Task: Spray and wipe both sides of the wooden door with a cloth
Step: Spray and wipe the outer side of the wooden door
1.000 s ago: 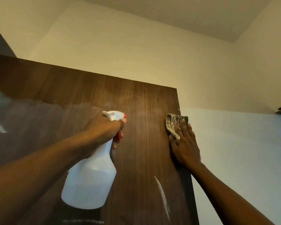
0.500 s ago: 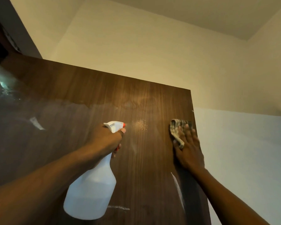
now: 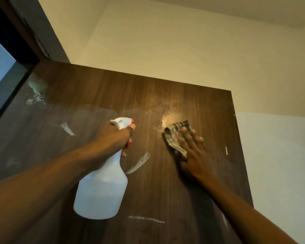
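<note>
The dark wooden door (image 3: 165,187) fills the lower middle of the head view, seen from below near its top edge. My left hand (image 3: 113,136) grips the neck of a white spray bottle (image 3: 101,192) with a red trigger, its nozzle aimed at the door. With flat fingers, my right hand (image 3: 192,152) presses a crumpled patterned cloth (image 3: 174,136) against the door. A patch of fine droplets (image 3: 158,128) and a wet arc sit just left of and above the cloth.
A cream wall (image 3: 165,50) rises behind the door, with a paler wall (image 3: 280,164) to the right of its free edge. On the left the dark door frame (image 3: 12,41) borders a bluish opening (image 3: 0,67). Pale streaks mark the door's surface.
My right hand has slid the cloth left from the door's right edge into the sprayed patch, leaving a wet arc. The view has shifted right and down; the bottle hand holds its place.
</note>
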`<state>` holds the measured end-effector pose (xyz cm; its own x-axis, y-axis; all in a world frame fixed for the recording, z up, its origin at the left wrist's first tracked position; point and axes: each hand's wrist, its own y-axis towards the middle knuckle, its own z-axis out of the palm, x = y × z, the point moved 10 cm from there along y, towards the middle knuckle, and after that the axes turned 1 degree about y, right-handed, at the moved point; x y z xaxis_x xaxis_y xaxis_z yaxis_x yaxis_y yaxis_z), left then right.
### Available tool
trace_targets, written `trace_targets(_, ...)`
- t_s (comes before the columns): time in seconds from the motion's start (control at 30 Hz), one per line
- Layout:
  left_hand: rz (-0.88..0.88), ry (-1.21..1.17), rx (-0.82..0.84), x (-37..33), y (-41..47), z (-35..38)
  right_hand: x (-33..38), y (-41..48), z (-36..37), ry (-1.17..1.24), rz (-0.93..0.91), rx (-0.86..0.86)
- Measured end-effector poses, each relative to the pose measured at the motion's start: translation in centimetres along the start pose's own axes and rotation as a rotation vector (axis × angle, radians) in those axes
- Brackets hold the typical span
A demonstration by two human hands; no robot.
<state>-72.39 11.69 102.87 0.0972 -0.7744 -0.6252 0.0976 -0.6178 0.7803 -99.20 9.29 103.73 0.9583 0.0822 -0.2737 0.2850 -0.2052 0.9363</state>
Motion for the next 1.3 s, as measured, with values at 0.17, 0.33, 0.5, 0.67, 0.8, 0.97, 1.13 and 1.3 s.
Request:
trace_targets(0.17, 0.009, 0.055, -0.002, 0.4, 0.2, -1.3, -4.4, 4.9, -1.9, 0.050, 0.369, -0.108)
trace_targets(0.33, 0.039, 0.103, -0.041, 0.8, 0.4, -2.6, 4.4, 12.3, -0.7, 0.048, 0.202, -0.104)
trace_targets(0.5, 0.012, 0.091, -0.045, 2.0, 1.7, -4.3, 7.2, 6.5, 1.8, -0.015, -0.031, -0.054)
trace_targets(0.67, 0.001, 0.057, -0.019, 3.7, 2.6, -7.3, 3.1, 5.9, 0.7, 0.010, 0.273, -0.102)
trace_targets(0.8, -0.016, 0.019, 0.018, 4.0, 3.4, -9.4, 8.3, 11.7, 0.7, 0.035, 0.317, -0.123)
trace_targets(0.97, -0.044, -0.001, 0.022, 3.9, 4.5, -11.6, 15.9, 10.1, 2.8, 0.074, 0.085, -0.062)
trace_targets(1.13, -0.015, 0.033, 0.046, 4.2, 3.7, -13.4, 12.3, 5.9, 3.0, 0.016, 0.187, -0.017)
trace_targets(1.3, -0.056, 0.027, 0.042, 5.0, 4.2, -16.0, 14.2, 10.5, 2.5, 0.076, 0.400, -0.091)
